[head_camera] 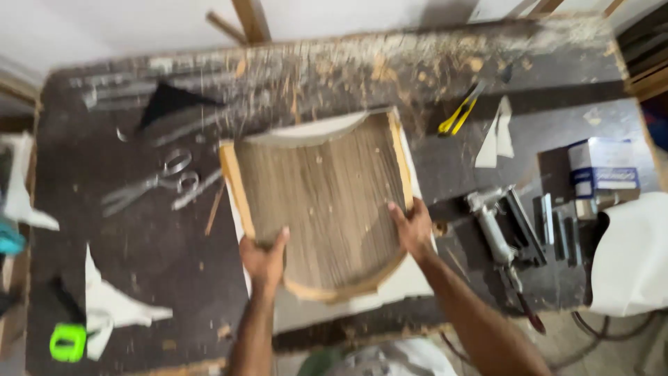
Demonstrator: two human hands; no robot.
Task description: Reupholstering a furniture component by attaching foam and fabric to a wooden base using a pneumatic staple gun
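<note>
Both hands on the wooden panel (323, 202) — curved-edge piece w/ pale rim and grey, ribbed face, lying flat mid-workbench (132, 237) on a white sheet (410, 278). Left hand (264, 259) clamps the panel's near-left rim, thumb on top; right hand (412, 226) grips its right rim, fingers closed on the edge. Panel's long axis runs away from the person, rounded end nearest. Scissors (156, 182) left of panel, staple gun (495, 226) right, yellow utility knife (459, 111) beyond-right — bench dusty, dark.
</note>
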